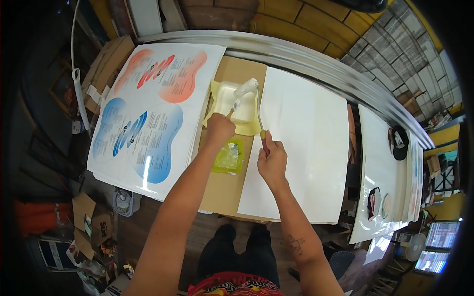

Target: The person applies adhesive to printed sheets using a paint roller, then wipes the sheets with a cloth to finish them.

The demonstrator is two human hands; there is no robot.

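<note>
My right hand (273, 159) is closed round the handle of a paint roller (246, 88). The roller's white-coated sleeve rests over the far right part of a white foam tray (224, 91), which sits on a yellow sheet (249, 128). In my left hand (220, 127) is a small paintbrush (230, 113), gripped by its wooden handle. Its white-smeared tip reaches into the tray, just below the roller. Nearer to me, a green plastic container (228, 158) with white residue stands on brown cardboard (217, 190).
Printed sheets (148, 113) with red and blue shapes lie on the left. A blank white sheet (306, 148) covers the right side. Metal rails (296, 58) run along the back. Further right, a black cap (399, 143) lies on another board. Cardboard boxes (91, 222) stand at lower left.
</note>
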